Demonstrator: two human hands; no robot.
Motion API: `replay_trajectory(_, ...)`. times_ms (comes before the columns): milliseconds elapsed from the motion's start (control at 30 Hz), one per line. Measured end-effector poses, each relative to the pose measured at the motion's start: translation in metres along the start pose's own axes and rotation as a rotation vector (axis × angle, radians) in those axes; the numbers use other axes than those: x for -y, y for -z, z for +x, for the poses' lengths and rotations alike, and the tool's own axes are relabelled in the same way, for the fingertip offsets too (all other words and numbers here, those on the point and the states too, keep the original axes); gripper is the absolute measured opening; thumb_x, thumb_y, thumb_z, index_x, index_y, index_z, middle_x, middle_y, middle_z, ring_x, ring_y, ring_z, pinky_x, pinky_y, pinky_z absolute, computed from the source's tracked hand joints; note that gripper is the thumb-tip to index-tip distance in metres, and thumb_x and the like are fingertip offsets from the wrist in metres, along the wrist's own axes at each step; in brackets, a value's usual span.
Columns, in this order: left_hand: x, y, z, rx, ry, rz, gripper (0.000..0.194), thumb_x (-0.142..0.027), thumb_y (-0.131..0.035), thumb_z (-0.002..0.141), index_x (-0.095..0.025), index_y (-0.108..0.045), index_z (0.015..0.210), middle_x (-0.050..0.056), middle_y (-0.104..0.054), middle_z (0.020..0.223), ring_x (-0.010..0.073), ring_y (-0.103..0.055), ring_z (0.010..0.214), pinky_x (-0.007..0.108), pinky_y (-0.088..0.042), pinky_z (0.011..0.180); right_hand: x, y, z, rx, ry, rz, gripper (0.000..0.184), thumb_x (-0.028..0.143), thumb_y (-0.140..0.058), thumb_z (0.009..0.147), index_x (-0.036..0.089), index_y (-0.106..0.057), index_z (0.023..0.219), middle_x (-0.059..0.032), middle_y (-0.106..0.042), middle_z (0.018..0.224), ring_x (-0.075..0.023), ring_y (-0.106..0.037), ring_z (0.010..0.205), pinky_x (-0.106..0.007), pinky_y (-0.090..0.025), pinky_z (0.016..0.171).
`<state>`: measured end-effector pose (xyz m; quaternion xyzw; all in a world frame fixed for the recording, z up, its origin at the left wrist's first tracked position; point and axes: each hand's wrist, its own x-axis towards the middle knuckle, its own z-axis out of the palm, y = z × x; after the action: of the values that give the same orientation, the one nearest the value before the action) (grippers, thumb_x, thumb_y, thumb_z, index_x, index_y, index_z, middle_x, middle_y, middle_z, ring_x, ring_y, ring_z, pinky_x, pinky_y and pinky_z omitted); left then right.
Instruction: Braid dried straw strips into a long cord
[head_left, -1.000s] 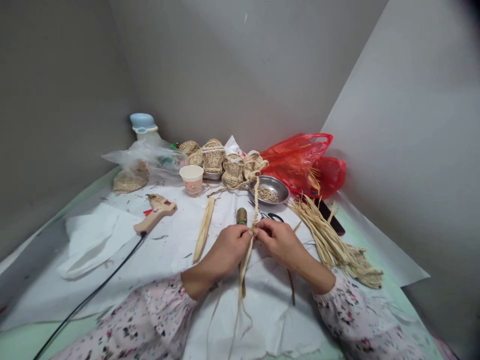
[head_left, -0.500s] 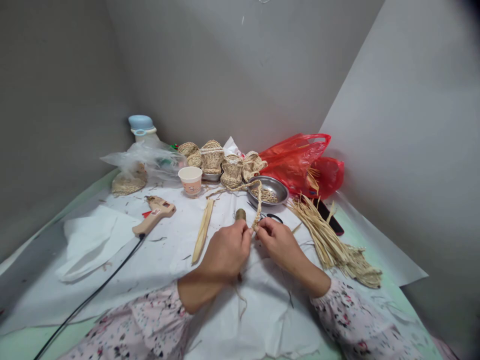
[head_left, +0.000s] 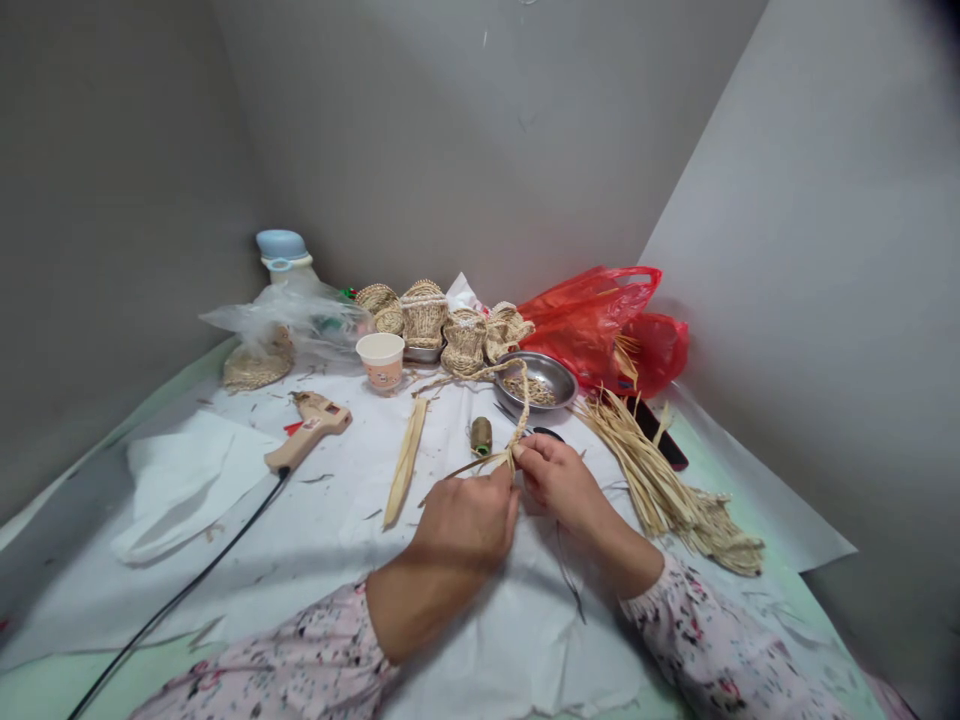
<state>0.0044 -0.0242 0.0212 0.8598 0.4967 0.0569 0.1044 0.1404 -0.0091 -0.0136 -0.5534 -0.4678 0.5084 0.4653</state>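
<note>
A straw braid (head_left: pixel 520 412) runs from near the woven pieces, over the rim of the metal bowl (head_left: pixel 559 384), down to my two hands. My right hand (head_left: pixel 561 482) pinches the braid's near end between thumb and fingers. My left hand (head_left: pixel 469 515) is closed just below it on loose straw strands, its fingertips partly hidden. One flat strand sticks out leftward above my left knuckles. A small spool of thread (head_left: pixel 481 437) stands just beyond my left hand. Black-handled scissors (head_left: pixel 549 434) lie partly hidden behind my right hand.
On the left are a glue gun (head_left: pixel 311 432) with its cord and white paper (head_left: pixel 196 480). A straw strip (head_left: pixel 406 465) lies near the middle. Behind stand a paper cup (head_left: pixel 381 362) and several woven straw pieces (head_left: pixel 424 315). Right: a straw bundle (head_left: pixel 660 475), phone (head_left: pixel 664 437), red bag (head_left: pixel 592 325).
My left hand has dropped slightly lower and to the right, uncovering the spool. A strand now points out to the left. My right hand stays almost in place at the braid's end.
</note>
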Motion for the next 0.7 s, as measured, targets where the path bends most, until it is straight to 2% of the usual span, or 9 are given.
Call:
replay_trajectory(167, -0.003, -0.004, -0.001, 0.048, -0.054, 0.014, 0.030, -0.029, -0.036, 0.089, -0.015, -0.061, 0.099, 0.013, -0.070, 0.083, 0.0276, -0.066, 0.074, 0.034, -0.045, 0.062, 0.002, -0.002, -0.003, -0.004, -0.002, 0.091, 0.017, 0.034, -0.051, 0.078, 0.018, -0.049, 0.072, 0.0102, -0.036, 0.037, -0.0055, -0.025, 0.032, -0.019, -0.015, 0.034)
replay_trajectory(300, -0.003, -0.001, -0.004, 0.003, -0.095, -0.074, 0.031, -0.037, -0.041, 0.087, -0.016, -0.065, 0.084, 0.010, -0.068, 0.073, 0.0253, -0.065, 0.068, 0.031, -0.042, 0.059, 0.006, 0.004, 0.001, -0.014, 0.000, 0.088, 0.014, 0.031, -0.052, 0.075, 0.019, -0.047, 0.071, 0.0088, -0.042, 0.046, -0.0048, -0.027, 0.033, -0.019, -0.016, 0.034)
replay_trajectory(367, 0.000, 0.006, -0.004, -0.084, -0.093, -0.179, 0.036, -0.044, -0.041, 0.087, -0.018, -0.064, 0.076, 0.007, -0.067, 0.069, 0.0205, -0.062, 0.063, 0.028, -0.040, 0.056, 0.009, 0.008, 0.003, -0.012, 0.005, 0.094, 0.014, 0.031, -0.053, 0.074, 0.019, -0.046, 0.070, 0.0090, -0.042, 0.048, -0.0043, -0.026, 0.033, -0.019, -0.016, 0.034)
replay_trajectory(433, 0.005, 0.014, -0.002, -0.235, -0.079, -0.302, 0.038, -0.042, -0.035, 0.090, -0.019, -0.063, 0.078, 0.004, -0.066, 0.070, 0.0163, -0.059, 0.063, 0.025, -0.039, 0.058, 0.012, 0.011, 0.003, 0.013, 0.008, 0.099, 0.015, 0.031, -0.054, 0.073, 0.019, -0.047, 0.070, 0.0089, -0.042, 0.050, -0.0037, -0.026, 0.034, -0.019, -0.016, 0.035)
replay_trajectory(533, 0.016, 0.019, 0.005, -0.397, -0.046, -0.453, 0.030, -0.033, -0.034, 0.091, -0.020, -0.061, 0.090, 0.003, -0.066, 0.085, 0.0163, -0.059, 0.079, 0.026, -0.040, 0.072, 0.017, 0.012, 0.000, 0.087, 0.002, 0.084, 0.018, 0.034, -0.054, 0.075, 0.018, -0.048, 0.071, 0.0072, -0.047, 0.056, -0.0030, -0.024, 0.035, -0.020, -0.014, 0.035)
replay_trajectory(600, 0.021, 0.015, 0.011, -0.366, -0.057, -0.582, 0.029, -0.031, -0.032, 0.091, -0.021, -0.058, 0.101, 0.004, -0.064, 0.098, 0.0167, -0.057, 0.090, 0.026, -0.039, 0.080, 0.019, 0.010, -0.002, 0.128, -0.001, 0.055, 0.019, 0.035, -0.053, 0.077, 0.018, -0.049, 0.071, 0.0070, -0.046, 0.055, -0.0033, -0.023, 0.035, -0.021, -0.013, 0.035)
replay_trajectory(700, 0.027, 0.003, 0.018, -0.156, -0.115, -0.762, 0.033, -0.033, -0.029, 0.091, -0.019, -0.059, 0.087, 0.002, -0.063, 0.084, 0.0161, -0.057, 0.079, 0.025, -0.040, 0.073, 0.020, 0.008, -0.004, 0.155, 0.002, -0.007, 0.017, 0.032, -0.052, 0.077, 0.018, -0.049, 0.069, 0.0084, -0.040, 0.049, -0.0046, -0.023, 0.036, -0.021, -0.014, 0.036)
